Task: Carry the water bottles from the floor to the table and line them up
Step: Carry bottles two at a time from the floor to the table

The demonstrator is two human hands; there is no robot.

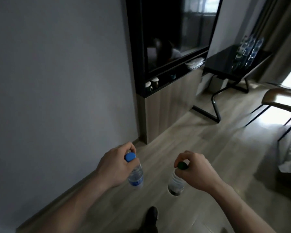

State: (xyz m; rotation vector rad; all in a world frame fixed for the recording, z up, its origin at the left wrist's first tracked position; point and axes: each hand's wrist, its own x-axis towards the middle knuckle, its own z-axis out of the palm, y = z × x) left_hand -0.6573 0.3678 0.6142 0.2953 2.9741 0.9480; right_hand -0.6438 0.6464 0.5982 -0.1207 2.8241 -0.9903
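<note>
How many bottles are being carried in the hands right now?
2: a blue-capped bottle hangs from the left hand, a green-capped bottle from the right hand. More bottles stand blurred on the far table.

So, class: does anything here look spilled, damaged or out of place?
Nothing stands out. Both hands, left hand and right hand, hold capped bottles, blue-capped bottle and green-capped bottle; more stand upright on the table.

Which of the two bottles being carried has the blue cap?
The bottle in the left hand: the blue-capped bottle also has a blue label. The other bottle, in the right hand, has a dark green cap.
</note>
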